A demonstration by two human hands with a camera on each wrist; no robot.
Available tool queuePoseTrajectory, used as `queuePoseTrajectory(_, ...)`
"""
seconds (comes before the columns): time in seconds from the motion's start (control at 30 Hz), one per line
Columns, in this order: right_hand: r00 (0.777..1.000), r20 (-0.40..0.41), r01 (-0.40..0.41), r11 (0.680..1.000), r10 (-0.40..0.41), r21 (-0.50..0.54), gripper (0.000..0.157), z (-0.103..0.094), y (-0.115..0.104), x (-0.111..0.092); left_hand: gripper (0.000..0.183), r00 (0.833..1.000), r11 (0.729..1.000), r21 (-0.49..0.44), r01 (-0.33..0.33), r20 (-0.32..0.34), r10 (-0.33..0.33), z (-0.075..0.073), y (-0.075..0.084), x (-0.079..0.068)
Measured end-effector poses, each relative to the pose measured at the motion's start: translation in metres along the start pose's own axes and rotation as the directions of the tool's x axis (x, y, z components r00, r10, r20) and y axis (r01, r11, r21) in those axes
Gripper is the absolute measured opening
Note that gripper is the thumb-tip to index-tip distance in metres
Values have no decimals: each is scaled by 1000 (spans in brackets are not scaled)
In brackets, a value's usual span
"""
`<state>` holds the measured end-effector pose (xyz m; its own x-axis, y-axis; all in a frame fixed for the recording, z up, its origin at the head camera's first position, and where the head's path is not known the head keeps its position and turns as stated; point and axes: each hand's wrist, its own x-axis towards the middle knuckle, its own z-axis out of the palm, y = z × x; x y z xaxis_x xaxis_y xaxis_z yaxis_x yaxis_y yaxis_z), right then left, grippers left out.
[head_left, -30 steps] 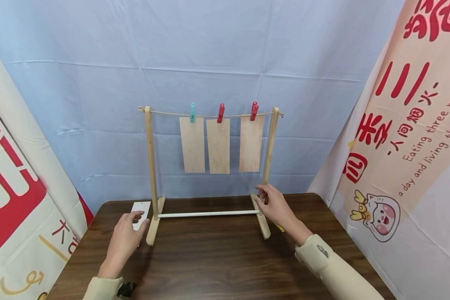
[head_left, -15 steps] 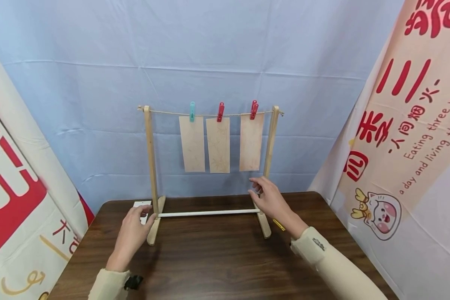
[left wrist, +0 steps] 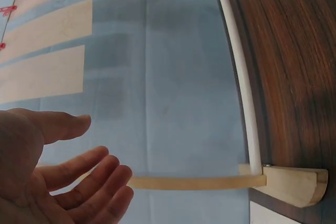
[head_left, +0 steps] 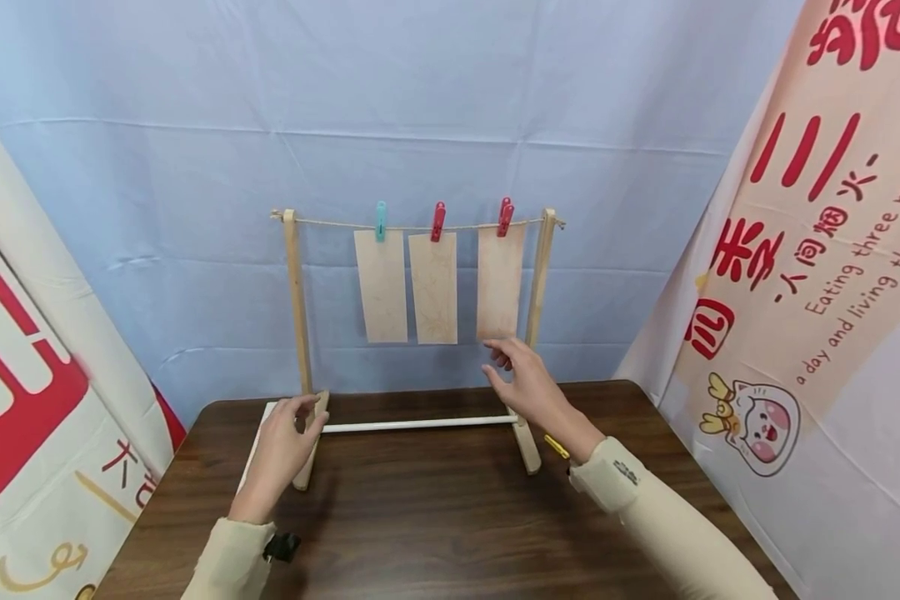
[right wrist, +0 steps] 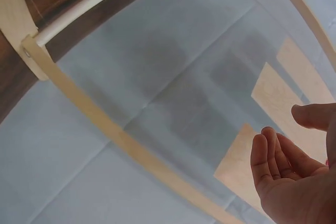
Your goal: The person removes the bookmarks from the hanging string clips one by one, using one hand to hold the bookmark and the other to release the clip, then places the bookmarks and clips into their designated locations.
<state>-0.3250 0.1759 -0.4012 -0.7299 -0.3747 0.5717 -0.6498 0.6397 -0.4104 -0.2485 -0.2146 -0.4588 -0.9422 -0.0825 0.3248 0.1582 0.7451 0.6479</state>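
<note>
A wooden rack [head_left: 297, 308] stands on the table with a string [head_left: 330, 222] tied across its top. From it hang three paper strips: a left one [head_left: 384, 292] under a teal clothespin [head_left: 381, 222], a middle one [head_left: 435, 292] and a right one [head_left: 498, 283], each under a red clothespin [head_left: 438, 222]. My left hand [head_left: 281, 442], empty with fingers loosely bent, is near the rack's left foot [left wrist: 294, 184]. My right hand [head_left: 528, 383], also empty, is in front of the right post, its fingertips overlapping the right strip's lower edge in the head view.
A white rod [head_left: 420, 424] joins the rack's feet low down. A white card [head_left: 253, 450] lies left of the rack, partly hidden by the left hand. A small yellow object [head_left: 557, 447] lies beside the right forearm. Blue cloth [head_left: 420, 100] hangs behind the table [head_left: 420, 533].
My left hand has moved right, from over the white card toward the rack's left foot. My right hand has risen and shifted left toward the right strip's lower edge.
</note>
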Motion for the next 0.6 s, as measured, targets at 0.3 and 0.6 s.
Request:
queuePoseTrajectory(0.3, 999, -20, 42, 999, -42, 27, 40, 2, -7, 6, 44, 999, 997, -75, 25, 39, -22, 5, 3, 7)
queuePoseTrajectory(0.6, 997, -47, 65, 998, -64, 20, 42, 0, -17, 16, 41, 1000, 991, -132, -14, 13, 16, 10, 12, 21)
